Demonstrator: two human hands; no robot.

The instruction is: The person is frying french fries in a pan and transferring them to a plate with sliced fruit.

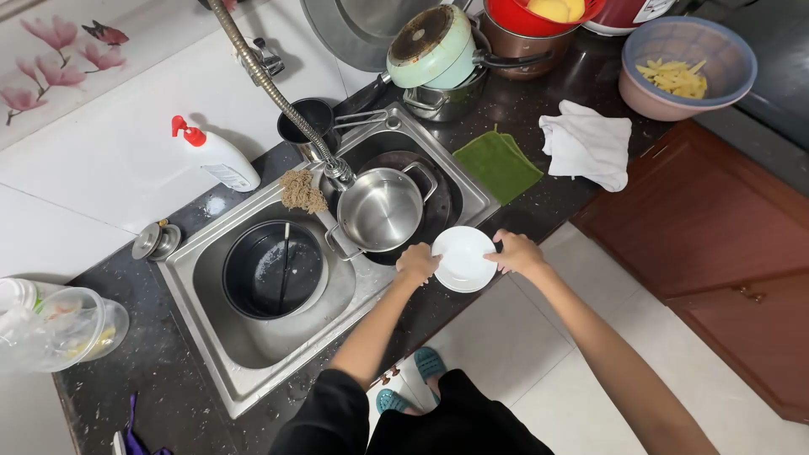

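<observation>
A small white bowl (463, 258) is held over the front rim of the steel double sink (278, 354). My left hand (416, 263) grips its left edge and my right hand (517, 252) grips its right edge. Just behind the bowl, a shiny steel saucepan (381, 209) sits in the right basin on top of a dark pan. The flexible metal faucet (278, 97) ends above that saucepan.
The left basin holds a black pot (274, 270) with a utensil in it. A brown scrubber (302, 191), a white spray bottle (221, 157), a green cloth (497, 164), a white towel (588, 143), stacked pots (438, 50) and a bowl of yellow strips (684, 67) lie on the dark counter.
</observation>
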